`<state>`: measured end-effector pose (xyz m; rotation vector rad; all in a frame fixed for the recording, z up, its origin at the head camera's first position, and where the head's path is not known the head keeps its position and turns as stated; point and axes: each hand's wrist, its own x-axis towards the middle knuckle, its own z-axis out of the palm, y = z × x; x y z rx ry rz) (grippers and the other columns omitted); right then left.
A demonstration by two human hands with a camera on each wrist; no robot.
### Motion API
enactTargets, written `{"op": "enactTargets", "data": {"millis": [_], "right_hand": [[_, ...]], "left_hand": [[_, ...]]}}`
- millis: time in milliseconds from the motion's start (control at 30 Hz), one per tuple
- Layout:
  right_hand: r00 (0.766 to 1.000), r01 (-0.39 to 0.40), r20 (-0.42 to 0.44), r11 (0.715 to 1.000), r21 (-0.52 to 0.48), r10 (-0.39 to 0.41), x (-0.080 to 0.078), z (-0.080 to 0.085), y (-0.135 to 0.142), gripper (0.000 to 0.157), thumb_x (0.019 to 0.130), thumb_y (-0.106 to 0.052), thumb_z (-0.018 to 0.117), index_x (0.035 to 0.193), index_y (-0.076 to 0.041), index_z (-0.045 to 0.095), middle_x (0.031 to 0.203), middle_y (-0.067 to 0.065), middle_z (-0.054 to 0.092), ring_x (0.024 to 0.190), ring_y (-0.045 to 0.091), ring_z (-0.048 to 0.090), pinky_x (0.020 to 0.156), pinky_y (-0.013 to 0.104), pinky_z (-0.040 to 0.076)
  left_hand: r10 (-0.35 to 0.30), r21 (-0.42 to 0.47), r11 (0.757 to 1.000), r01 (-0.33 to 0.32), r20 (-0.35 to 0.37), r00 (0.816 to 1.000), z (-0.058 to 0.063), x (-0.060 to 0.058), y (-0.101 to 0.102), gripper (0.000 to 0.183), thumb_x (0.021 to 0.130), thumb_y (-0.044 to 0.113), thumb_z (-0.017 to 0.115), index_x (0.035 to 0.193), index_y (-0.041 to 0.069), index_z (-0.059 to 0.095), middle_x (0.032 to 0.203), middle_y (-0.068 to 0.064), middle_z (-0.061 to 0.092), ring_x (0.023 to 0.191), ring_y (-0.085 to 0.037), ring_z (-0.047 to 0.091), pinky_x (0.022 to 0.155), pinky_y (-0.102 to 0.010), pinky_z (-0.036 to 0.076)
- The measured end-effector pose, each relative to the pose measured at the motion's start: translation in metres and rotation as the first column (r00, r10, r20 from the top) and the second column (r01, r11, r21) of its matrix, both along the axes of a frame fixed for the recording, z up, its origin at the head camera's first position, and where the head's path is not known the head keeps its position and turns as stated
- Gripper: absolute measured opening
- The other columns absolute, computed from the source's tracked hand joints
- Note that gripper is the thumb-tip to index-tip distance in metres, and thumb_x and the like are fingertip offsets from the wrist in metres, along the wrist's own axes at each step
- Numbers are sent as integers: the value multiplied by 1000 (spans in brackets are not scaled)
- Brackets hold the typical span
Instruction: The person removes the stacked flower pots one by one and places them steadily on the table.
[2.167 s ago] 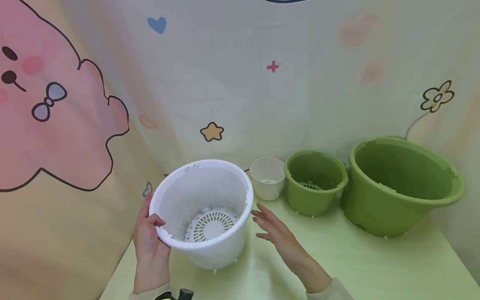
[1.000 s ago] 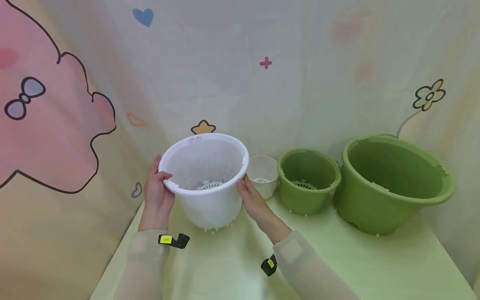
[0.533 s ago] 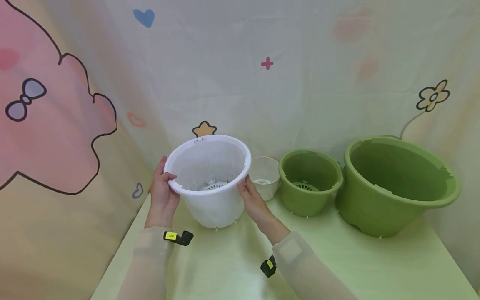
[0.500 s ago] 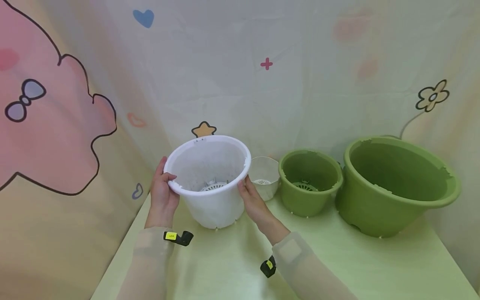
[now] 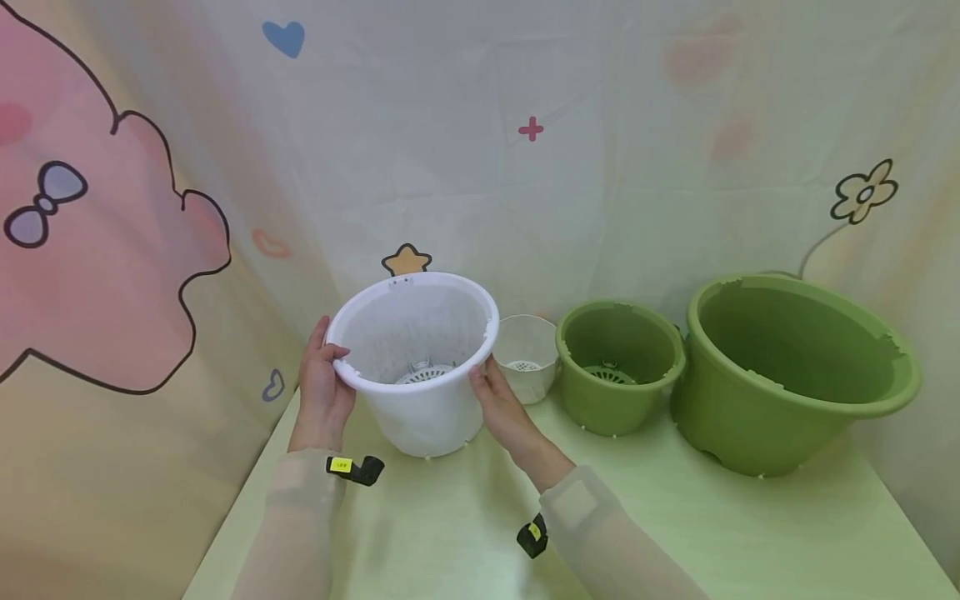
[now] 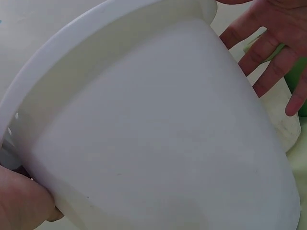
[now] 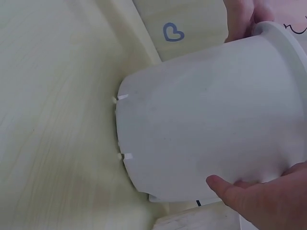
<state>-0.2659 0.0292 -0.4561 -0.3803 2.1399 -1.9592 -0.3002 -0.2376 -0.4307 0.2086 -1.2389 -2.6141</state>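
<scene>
A large white plastic flowerpot (image 5: 420, 417) with a slotted bottom stands near the back left of the table in the head view, mouth tipped slightly towards me. My left hand (image 5: 321, 387) grips its left rim, thumb hooked over the edge. Against the right wall, just below the rim, lies my right hand (image 5: 513, 417); the left wrist view shows its fingers (image 6: 261, 52) straight and spread along the wall. Its thumb (image 7: 223, 187) touches the pot's near side in the right wrist view. Small pegs stick out at the pot's base.
To the right, in a row by the back curtain (image 5: 562, 208), stand a small cream-white pot (image 5: 531, 385), a medium green pot (image 5: 611, 407) and a large green pot (image 5: 765, 437). The pale table (image 5: 450, 533) extends in front of them.
From 2.2 s ago, the white flowerpot has moved back and turned more upright, and my right hand has come from apart onto its right side. Over the last half second almost nothing moves.
</scene>
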Motion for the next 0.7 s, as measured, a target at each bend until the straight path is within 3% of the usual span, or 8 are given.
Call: {"op": "enactTargets", "data": {"millis": [267,400,567,633,700], "right_hand": [[1000,-12,-9,1000,12,12,0,-4,-2,67,113,-47,34,168,-24,2,176,-1,1,163,31,1,130,62,4],[1000,19,-8,999,46,-19,2,-5,2,67,112,-47,36,168,-24,6,176,-1,4,162,33,5,130,63,6],[998,10,-68,999,49,-7,8,-10,9,65,114,-41,37,168,-18,8,176,3,7,161,36,11,130,61,11],[997,21,-77,997,70,-16,13,-11,14,65,114,-41,37,167,-16,11,175,7,10,161,37,15,130,61,14],[997,39,-69,994,99,-32,20,-12,21,65,113,-43,37,167,-15,15,174,10,14,160,38,16,129,63,15]], "left_hand": [[-14,109,994,17,-34,999,-1,-2,-2,71,100,1,27,166,26,16,175,0,12,157,-20,29,133,-39,19],[4,87,996,-1,-29,1000,-2,3,0,68,101,6,27,166,22,14,175,-1,12,157,-19,28,133,-36,20],[57,-70,996,-58,-16,998,-1,22,6,63,107,12,29,167,20,10,175,0,13,161,-14,17,133,-29,16],[97,-175,979,-99,-22,995,1,34,11,63,108,14,31,167,19,12,175,3,13,162,-14,11,133,-29,12],[132,-291,947,-138,-38,990,4,47,18,63,107,15,34,167,20,14,175,7,12,163,-13,6,134,-34,6]]}}
